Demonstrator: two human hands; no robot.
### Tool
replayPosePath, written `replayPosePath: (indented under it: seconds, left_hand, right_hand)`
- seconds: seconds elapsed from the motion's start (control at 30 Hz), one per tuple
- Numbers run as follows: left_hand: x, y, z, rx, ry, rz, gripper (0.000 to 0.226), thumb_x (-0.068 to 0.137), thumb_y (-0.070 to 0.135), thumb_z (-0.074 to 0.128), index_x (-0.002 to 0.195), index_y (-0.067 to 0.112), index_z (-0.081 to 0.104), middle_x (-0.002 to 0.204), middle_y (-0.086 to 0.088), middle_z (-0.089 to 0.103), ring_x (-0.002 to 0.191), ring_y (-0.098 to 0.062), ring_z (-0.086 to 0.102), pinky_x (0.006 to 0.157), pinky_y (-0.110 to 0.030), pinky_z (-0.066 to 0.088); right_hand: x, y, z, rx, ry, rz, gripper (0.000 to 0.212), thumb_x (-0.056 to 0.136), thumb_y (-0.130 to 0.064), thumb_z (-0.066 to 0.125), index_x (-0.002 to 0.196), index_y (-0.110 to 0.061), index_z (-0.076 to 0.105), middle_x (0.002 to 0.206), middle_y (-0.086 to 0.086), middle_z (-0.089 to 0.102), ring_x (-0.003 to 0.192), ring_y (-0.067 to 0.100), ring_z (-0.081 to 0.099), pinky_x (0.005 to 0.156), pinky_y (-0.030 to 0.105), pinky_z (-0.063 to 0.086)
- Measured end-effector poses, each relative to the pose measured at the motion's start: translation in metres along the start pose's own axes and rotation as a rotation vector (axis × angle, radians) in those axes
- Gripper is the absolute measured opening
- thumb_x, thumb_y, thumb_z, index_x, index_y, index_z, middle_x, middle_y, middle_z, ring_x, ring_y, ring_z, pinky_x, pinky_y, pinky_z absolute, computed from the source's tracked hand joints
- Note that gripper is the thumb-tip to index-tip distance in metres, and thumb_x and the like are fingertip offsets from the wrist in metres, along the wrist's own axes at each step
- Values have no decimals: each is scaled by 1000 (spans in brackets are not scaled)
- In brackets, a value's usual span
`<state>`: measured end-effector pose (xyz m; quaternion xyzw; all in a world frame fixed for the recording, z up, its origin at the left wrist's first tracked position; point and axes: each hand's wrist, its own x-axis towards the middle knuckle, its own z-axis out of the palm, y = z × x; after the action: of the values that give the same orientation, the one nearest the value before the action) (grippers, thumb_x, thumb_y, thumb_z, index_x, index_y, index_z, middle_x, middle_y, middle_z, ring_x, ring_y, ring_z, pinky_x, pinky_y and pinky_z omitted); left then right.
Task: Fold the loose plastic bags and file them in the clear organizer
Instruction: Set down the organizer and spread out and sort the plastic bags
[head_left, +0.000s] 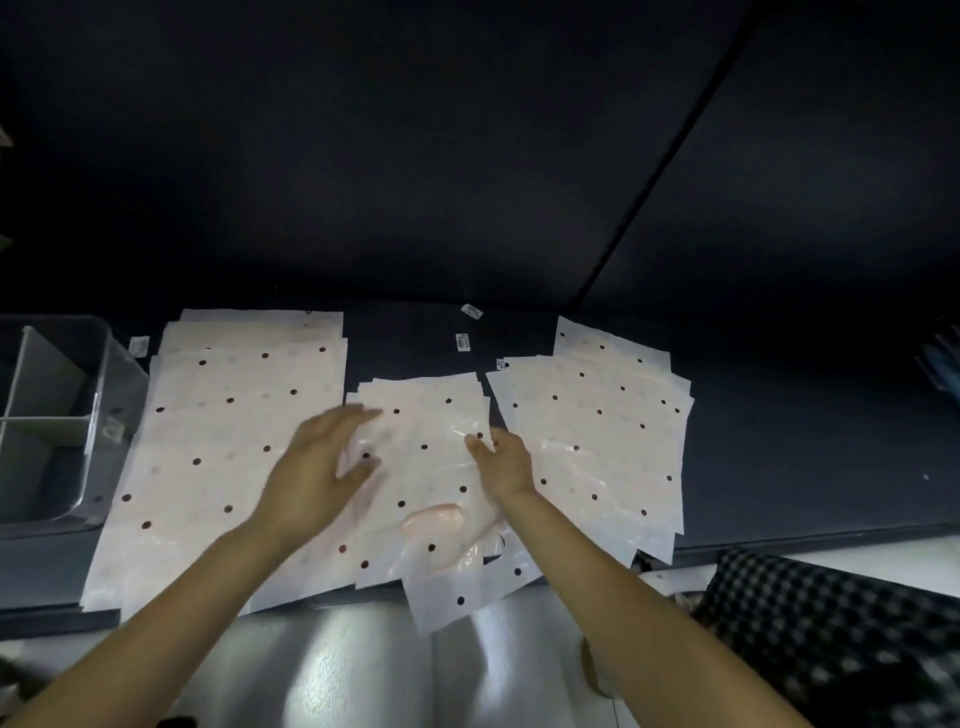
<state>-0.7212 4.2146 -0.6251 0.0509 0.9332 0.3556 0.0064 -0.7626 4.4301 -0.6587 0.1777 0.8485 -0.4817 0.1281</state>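
Translucent white plastic bags with dark punched holes lie in three piles on a dark table: a large left pile, a middle pile and a right pile. My left hand hovers flat and blurred over the left edge of the middle pile, fingers spread. My right hand rests on the middle pile's right side, fingers apart, holding nothing. The lowest middle bag hangs over the table's front edge. The clear organizer with white dividers stands at the far left.
Small white labels lie on the table behind the middle pile. A checkered cloth sits at the lower right below the table edge. A pale floor shows beneath my arms. The dark tabletop extends to the right.
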Motion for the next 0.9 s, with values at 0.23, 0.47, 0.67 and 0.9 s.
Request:
replayPosePath:
  seconds: [0.23, 0.47, 0.67, 0.9]
  left_hand:
    - [-36, -2, 59, 421, -564, 214, 53, 100, 47, 30, 149, 41, 10, 155, 9, -19, 146, -16, -14, 116, -31, -10]
    - [-36, -13, 59, 435, -624, 236, 57, 99, 48, 30, 147, 43, -2, 148, 10, -29, 141, -15, -24, 113, -30, -16]
    - [-33, -8, 56, 305, -607, 215, 55, 99, 45, 38, 147, 43, 12, 154, 14, -13, 145, -11, -13, 115, -25, -10]
    - [-24, 34, 37, -501, -418, -161, 83, 80, 39, 70, 146, 37, 21, 147, 19, 29, 135, -1, 28, 109, -20, 25]
  right_hand:
    - [7, 49, -54, -382, 375, -73, 65, 87, -33, 63, 141, -13, 33, 139, 7, 42, 127, 26, 35, 100, 36, 37]
    - [10, 92, -94, -390, 442, -60, 21, 94, -21, 55, 111, -16, 67, 133, 0, 54, 124, 15, 43, 92, 28, 42]
    - [6, 64, -102, -358, 447, -120, 27, 99, -20, 46, 108, -7, 68, 103, 10, 68, 99, 29, 57, 77, 35, 48]
    - [-29, -9, -47, 49, 231, -375, 20, 96, -17, 51, 93, -9, 69, 76, 7, 65, 67, 12, 53, 63, 22, 49]
